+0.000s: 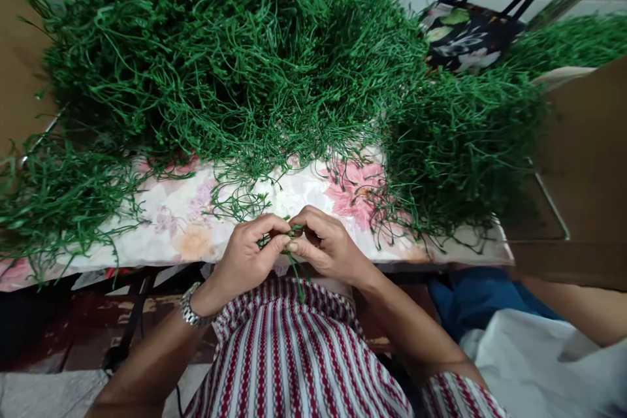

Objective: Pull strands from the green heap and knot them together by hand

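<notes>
Thin green stems (294,261) with small buds hang between my two hands, just past the table's front edge. My left hand (252,251), with a metal watch on its wrist, pinches them between thumb and fingers. My right hand (328,245) grips the same stems, its thumb tip touching my left thumb. A large heap of green stems (235,59) lies behind my hands on the floral tablecloth (191,222). Loose stems (240,199) are scattered just beyond my left hand.
Smaller stem piles lie at the left (63,202) and right (455,150). Cardboard (588,176) stands at the right edge, more (24,72) at the left. A floral bag (465,36) rests at the back right. Another person's arm and blue clothing (490,297) show at lower right.
</notes>
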The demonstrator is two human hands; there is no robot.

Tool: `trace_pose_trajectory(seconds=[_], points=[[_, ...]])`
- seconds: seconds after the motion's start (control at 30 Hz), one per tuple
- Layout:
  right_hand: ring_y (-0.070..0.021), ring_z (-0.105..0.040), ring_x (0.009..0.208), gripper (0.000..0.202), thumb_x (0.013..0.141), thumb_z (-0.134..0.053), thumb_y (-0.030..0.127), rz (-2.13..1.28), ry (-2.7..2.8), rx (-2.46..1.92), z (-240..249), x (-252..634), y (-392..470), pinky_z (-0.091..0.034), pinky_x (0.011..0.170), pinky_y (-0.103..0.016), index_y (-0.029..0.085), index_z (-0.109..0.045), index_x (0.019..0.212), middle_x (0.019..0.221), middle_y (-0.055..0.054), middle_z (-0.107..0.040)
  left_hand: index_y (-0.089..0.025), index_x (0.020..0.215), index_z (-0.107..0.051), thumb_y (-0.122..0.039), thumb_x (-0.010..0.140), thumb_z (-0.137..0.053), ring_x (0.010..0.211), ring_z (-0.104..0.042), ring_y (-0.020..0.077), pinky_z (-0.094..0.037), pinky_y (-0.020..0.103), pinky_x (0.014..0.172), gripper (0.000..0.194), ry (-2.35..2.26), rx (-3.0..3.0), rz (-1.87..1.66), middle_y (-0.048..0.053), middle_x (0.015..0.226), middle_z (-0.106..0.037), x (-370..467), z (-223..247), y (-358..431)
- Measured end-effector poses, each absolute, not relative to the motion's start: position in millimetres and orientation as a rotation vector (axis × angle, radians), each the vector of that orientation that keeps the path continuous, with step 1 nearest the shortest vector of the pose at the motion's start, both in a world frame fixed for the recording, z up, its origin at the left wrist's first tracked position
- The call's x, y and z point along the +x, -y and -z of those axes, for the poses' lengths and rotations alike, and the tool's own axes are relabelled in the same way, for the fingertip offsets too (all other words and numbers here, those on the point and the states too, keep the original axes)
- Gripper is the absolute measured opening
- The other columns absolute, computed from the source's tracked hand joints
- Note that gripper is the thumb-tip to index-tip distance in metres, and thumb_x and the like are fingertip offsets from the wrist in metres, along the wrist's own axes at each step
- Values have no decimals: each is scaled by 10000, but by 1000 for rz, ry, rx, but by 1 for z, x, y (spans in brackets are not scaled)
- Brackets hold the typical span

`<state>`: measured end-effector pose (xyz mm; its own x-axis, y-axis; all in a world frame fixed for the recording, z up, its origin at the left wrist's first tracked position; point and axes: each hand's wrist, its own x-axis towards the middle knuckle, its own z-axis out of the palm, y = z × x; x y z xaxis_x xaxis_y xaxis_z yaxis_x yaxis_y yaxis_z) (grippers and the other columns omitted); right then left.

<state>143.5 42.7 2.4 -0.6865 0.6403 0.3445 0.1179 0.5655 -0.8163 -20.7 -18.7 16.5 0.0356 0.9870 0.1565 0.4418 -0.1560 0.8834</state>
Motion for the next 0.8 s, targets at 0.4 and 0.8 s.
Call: trace_pose_trajectory(seconds=[0.4, 0.8], points=[[-102, -431, 634, 144, 861, -476, 206, -1144, 2385, -363, -7, 148, -49, -344, 584, -214, 156, -476, 727, 663, 11, -441, -168, 717, -480, -66, 823, -407, 657, -447, 126, -361, 286, 674, 164, -1271, 2166, -816, -4, 655, -501, -27, -27, 16], [-101, -341, 549, 113, 693, -463, 63, -613, 2897, -456, -18, 161, -58, -204, 496, -243, 175, -458, 702, 682, 1, -462, -166, 655, -474, 19, 742, -383, 630, -402, 142, -340, 305, 646, 224, -1189, 2372, -697, 6, 612, -465, -35, -19, 18]])
